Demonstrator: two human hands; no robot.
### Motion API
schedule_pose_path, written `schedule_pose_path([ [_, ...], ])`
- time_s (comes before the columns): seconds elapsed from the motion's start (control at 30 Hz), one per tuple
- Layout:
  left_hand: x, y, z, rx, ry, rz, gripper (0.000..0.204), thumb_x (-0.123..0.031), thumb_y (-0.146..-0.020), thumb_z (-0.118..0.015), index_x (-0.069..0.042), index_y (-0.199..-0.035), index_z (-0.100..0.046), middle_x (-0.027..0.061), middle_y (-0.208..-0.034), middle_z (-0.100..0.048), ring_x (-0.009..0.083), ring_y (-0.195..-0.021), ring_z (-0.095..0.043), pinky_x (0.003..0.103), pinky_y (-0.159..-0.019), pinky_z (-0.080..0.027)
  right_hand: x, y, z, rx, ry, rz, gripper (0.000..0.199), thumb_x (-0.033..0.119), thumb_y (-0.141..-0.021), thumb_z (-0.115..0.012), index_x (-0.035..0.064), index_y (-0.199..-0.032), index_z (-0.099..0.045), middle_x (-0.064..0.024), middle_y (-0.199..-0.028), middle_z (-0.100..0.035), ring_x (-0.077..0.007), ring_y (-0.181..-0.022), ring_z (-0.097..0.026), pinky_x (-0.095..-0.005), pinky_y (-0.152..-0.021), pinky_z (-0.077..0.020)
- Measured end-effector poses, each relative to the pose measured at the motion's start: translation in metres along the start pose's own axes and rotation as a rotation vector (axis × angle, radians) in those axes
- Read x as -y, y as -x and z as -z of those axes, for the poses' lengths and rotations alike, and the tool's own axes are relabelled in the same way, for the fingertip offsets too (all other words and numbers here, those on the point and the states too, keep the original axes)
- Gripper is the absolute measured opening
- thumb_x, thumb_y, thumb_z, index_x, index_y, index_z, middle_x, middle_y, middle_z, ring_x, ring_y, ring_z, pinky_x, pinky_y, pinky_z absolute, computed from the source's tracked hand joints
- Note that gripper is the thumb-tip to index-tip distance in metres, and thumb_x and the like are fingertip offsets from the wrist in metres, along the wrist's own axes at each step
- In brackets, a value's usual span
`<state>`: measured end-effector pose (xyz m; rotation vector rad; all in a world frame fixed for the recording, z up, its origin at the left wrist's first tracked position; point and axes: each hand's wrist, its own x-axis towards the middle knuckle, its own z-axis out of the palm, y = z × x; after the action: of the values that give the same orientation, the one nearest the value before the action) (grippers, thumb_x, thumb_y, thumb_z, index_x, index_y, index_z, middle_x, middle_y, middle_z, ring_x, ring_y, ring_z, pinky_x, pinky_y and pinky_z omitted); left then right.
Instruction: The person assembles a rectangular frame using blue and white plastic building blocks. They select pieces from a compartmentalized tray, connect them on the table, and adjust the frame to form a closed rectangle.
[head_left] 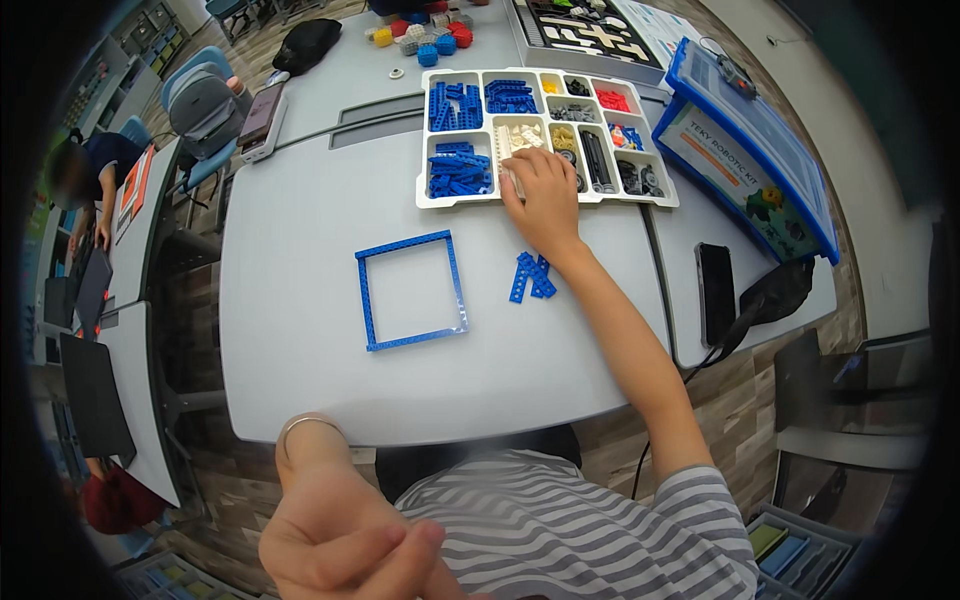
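My right hand (545, 200) reaches into the white sorting tray (430, 200), at the compartment of white pieces (524, 133). Its thumb and fingers are apart over the pieces, with the fingertips partly hidden. My left hand (345, 535) is raised close to the camera in the lower left, bracelet at the wrist. Its fingers are curled together, and whatever they may hold cannot be made out. On the table between me and the tray lies a square frame of blue building beams (364, 300). Several blue perforated plates (520, 277) lie loosely to its right, below my right wrist.
Blue parts (460, 172) fill the tray's left compartments; small coloured, grey and black parts fill others. A blue-lidded kit box (730, 150) stands at right, near a black phone (715, 295) and black pouch (780, 292). Coloured blocks (428, 55) lie at the far side. Other people sit left.
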<state>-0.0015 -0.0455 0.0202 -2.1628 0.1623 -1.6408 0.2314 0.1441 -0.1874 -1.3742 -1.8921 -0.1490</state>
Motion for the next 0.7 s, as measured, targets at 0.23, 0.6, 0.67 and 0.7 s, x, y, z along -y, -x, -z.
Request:
schedule_pose_path([
  [0.23,0.009,0.005,0.031,-0.137,-0.067,0.264,0.047,-0.028,-0.100,-0.062,-0.017,-0.143,-0.046,0.0078,-0.112,-0.058,0.0208,-0.081,-0.068,0.031,-0.066,-0.051,0.000,0.001,0.000,-0.011,-0.005,-0.006,0.021,0.021,-0.096,-0.064,0.0076,-0.110,-0.073,-0.0091,-0.119,-0.066,-0.0282,-0.123,-0.057,-0.0474,-0.113,-0.0339],
  [0.6,0.214,0.159,-0.142,0.501,-0.115,1.140,0.016,-0.012,-0.091,-0.070,-0.005,-0.102,-0.078,0.0121,-0.099,-0.076,0.0231,-0.077,-0.071,0.037,-0.073,-0.056,0.007,-0.004,0.002,-0.118,-0.183,-0.059,0.008,0.014,-0.090,-0.070,0.0074,-0.093,-0.074,-0.0061,-0.093,-0.061,-0.0264,-0.092,-0.059,-0.0406,-0.078,-0.0493],
  [0.67,0.242,0.192,-0.172,0.662,-0.112,1.134,0.018,-0.014,-0.088,-0.072,-0.007,-0.102,-0.081,0.0132,-0.098,-0.077,0.0253,-0.078,-0.071,0.039,-0.076,-0.057,0.007,-0.003,0.001,-0.128,-0.199,-0.095,0.007,0.013,-0.090,-0.071,0.0069,-0.089,-0.074,-0.0060,-0.089,-0.060,-0.0263,-0.088,-0.060,-0.0400,-0.074,-0.0508],
  [0.7,0.253,0.205,-0.184,0.707,-0.039,1.166,0.019,-0.014,-0.086,-0.073,-0.007,-0.102,-0.082,0.0136,-0.098,-0.077,0.0251,-0.079,-0.070,0.038,-0.077,-0.056,0.006,-0.003,-0.001,-0.125,-0.201,-0.088,0.007,0.013,-0.090,-0.071,0.0068,-0.089,-0.074,-0.0061,-0.089,-0.060,-0.0265,-0.088,-0.060,-0.0403,-0.074,-0.0510],
])
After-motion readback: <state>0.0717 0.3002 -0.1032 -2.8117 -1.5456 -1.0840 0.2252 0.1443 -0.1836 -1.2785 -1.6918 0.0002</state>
